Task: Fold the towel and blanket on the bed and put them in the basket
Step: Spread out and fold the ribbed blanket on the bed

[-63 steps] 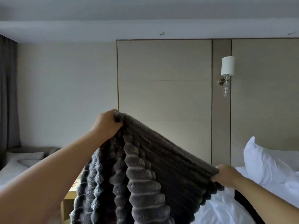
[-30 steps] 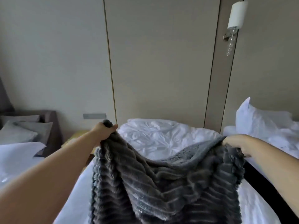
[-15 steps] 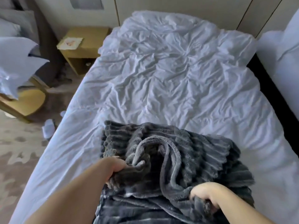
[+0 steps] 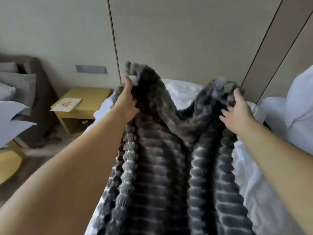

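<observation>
Though rumpled, blanket (image 4: 157, 167) lengthwise along bed (image 4: 254, 192).

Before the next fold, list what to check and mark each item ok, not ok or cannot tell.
1. Left hand grips a corner of the dark grey ribbed plush blanket: ok.
2. Right hand grips the other corner: cannot tell, its fingers are blurred.
3. Blanket taut between the hands: not ok, it sags in the middle.
4. Corners level: not ok, the left one is higher.
5. White rumpled bed sheet under the blanket: ok.
6. Basket located: cannot tell, none in view.
</observation>
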Motion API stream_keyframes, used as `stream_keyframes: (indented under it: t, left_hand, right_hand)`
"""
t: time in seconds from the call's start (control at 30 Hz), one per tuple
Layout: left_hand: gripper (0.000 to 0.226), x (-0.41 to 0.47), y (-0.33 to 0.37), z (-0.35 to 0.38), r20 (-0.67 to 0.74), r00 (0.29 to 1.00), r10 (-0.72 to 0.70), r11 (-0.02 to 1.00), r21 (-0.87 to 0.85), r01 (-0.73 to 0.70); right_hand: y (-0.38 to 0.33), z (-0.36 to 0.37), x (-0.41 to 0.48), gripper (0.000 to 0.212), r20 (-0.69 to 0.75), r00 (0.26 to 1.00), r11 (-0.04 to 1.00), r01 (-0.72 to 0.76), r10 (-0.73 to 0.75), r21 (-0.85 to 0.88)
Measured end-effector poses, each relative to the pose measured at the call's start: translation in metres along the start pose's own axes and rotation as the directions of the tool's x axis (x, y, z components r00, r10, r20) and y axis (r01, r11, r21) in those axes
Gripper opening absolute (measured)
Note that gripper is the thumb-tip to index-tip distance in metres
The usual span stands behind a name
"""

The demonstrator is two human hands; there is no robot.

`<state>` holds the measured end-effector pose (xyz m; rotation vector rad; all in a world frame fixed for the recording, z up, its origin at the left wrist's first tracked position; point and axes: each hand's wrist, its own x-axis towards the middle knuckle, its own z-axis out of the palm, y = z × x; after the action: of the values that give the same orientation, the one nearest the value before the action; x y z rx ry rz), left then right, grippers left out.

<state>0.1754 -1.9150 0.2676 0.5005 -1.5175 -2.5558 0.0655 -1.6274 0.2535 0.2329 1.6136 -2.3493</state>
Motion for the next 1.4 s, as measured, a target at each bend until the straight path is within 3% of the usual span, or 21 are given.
stream_keyframes:
  t: [0.03,0.1,0.23,0.33,0.4,0.47,0.53,0.63,0.7,0.83,0.93,1.0,1.07,1.13,1.17,1.23,1.3,1.33,1.4]
  left_hand:
    - [0.094,0.014,0.015,-0.004,-0.019,0.999,0.042,0.999,0.004,-0.042]
    - [0.098,0.034,0.018,-0.021,-0.112,0.993,0.033,0.995,0.102,-0.021]
    - [0.073,0.036,-0.038,-0.065,-0.288,0.957,-0.045,0.928,0.342,0.146]
    - [0.063,0.012,-0.092,-0.097,-0.430,0.890,-0.153,0.848,0.406,0.342]
    - [0.040,-0.014,-0.124,-0.110,-0.473,0.860,-0.191,0.789,0.447,0.421]
    - [0.035,-0.049,-0.157,-0.125,-0.520,0.837,-0.172,0.646,0.582,0.494]
    - [0.036,-0.091,-0.191,-0.142,-0.540,0.824,-0.174,0.415,0.718,0.558]
    - [0.030,-0.165,-0.243,-0.173,-0.563,0.774,-0.289,0.039,0.801,0.597]
    - [0.045,-0.217,-0.279,-0.193,-0.584,0.722,-0.370,-0.068,0.792,0.606]
    - [0.060,-0.300,-0.338,-0.206,-0.562,0.700,-0.441,-0.211,0.822,0.528]
    - [0.074,-0.344,-0.362,-0.203,-0.659,0.687,-0.306,-0.177,0.749,0.639]
    - [0.085,-0.375,-0.371,-0.197,-0.731,0.654,-0.196,-0.069,0.675,0.734]
    - [0.093,-0.403,-0.383,-0.199,-0.807,0.580,-0.112,0.054,0.578,0.815]
    - [0.093,-0.425,-0.397,-0.207,-0.831,0.531,-0.165,0.079,0.525,0.847]
    - [0.082,-0.433,-0.403,-0.209,-0.818,0.533,-0.217,0.064,0.533,0.844]
    - [0.047,-0.446,-0.413,-0.212,-0.756,0.595,-0.273,0.071,0.601,0.796]
    - [0.029,-0.452,-0.423,-0.209,-0.719,0.659,-0.219,0.143,0.645,0.751]
    - [0.026,-0.450,-0.427,-0.209,-0.717,0.678,-0.164,0.172,0.656,0.735]
    - [0.045,-0.448,-0.432,-0.212,-0.747,0.663,-0.056,0.229,0.637,0.736]
  right_hand:
    - [-0.020,0.004,0.019,0.074,0.021,0.999,0.999,0.042,-0.042,-0.001]
    - [-0.028,-0.001,0.049,0.081,0.039,0.998,0.986,0.062,-0.057,-0.152]
    - [0.030,-0.040,0.067,0.051,-0.015,0.999,0.927,-0.038,0.035,-0.373]
    - [0.094,-0.079,0.055,0.029,-0.106,0.979,0.887,-0.204,0.176,-0.415]
    - [0.134,-0.103,0.034,0.022,-0.170,0.956,0.844,-0.290,0.237,-0.452]
    - [0.172,-0.128,0.004,0.017,-0.236,0.936,0.771,-0.351,0.263,-0.532]
    - [0.207,-0.156,-0.036,0.010,-0.280,0.917,0.671,-0.399,0.284,-0.626]
    - [0.258,-0.203,-0.110,0.011,-0.343,0.873,0.522,-0.483,0.347,-0.703]
    - [0.284,-0.233,-0.164,0.020,-0.363,0.848,0.398,-0.508,0.386,-0.764]
    - [0.315,-0.275,-0.258,0.034,-0.367,0.815,0.074,-0.443,0.449,-0.893]
    - [0.323,-0.298,-0.321,0.014,-0.380,0.799,-0.006,-0.427,0.466,-0.904]
    - [0.326,-0.321,-0.355,0.022,-0.421,0.805,-0.048,-0.444,0.417,-0.895]
    - [0.326,-0.346,-0.380,0.031,-0.463,0.853,-0.055,-0.465,0.240,-0.884]
    - [0.331,-0.371,-0.395,0.042,-0.524,0.851,0.044,-0.525,0.033,-0.850]
    - [0.333,-0.381,-0.399,0.051,-0.574,0.819,0.124,-0.569,-0.005,-0.813]
    - [0.337,-0.394,-0.403,0.064,-0.644,0.757,0.373,-0.631,0.106,-0.680]
    - [0.340,-0.402,-0.400,0.046,-0.605,0.725,0.583,-0.659,0.328,-0.474]
    - [0.341,-0.403,-0.397,0.034,-0.573,0.721,0.621,-0.666,0.391,-0.414]
    - [0.348,-0.408,-0.390,0.032,-0.570,0.759,0.584,-0.628,0.314,-0.514]
